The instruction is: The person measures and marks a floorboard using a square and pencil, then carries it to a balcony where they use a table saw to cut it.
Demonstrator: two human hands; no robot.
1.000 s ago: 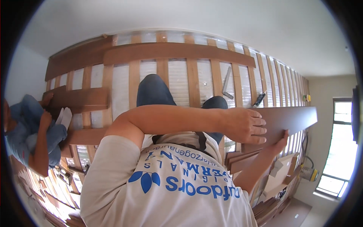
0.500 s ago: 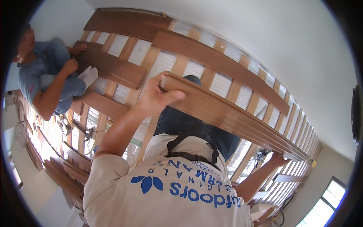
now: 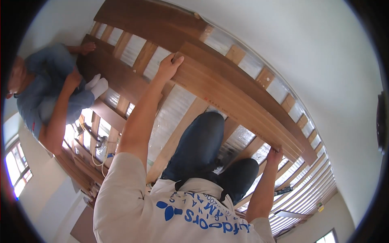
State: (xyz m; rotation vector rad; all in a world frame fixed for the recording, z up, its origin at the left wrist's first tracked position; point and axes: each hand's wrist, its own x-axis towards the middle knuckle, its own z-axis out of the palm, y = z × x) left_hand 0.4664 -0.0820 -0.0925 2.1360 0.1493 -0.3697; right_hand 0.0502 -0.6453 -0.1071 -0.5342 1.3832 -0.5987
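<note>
A long brown wooden floorboard [image 3: 231, 99] with lengthwise grooves and small red marks lies slantwise across my view, beyond my bent knees. My left hand [image 3: 169, 67] grips its left end, thumb over the corner. Near the right end, my right hand [image 3: 275, 155] is closed on the near edge, its fingers partly hidden. Just past the held board is a darker floorboard [image 3: 308, 157] running along the wall side. I cannot tell whether the two touch.
Wooden battens [image 3: 178, 139] with silvery sheeting [image 3: 172, 115] between them make up the floor frame. Another dark board [image 3: 150, 18] lies by the wall. At left a co-worker [image 3: 56, 89] squats beside a dark board [image 3: 117, 75]. Cables and a tool [image 3: 97, 139] lie nearby.
The floorboard has moved away from my body toward the wall-side board, and its grooved face now shows more. My right hand has come closer in along its edge. My view has shifted.
</note>
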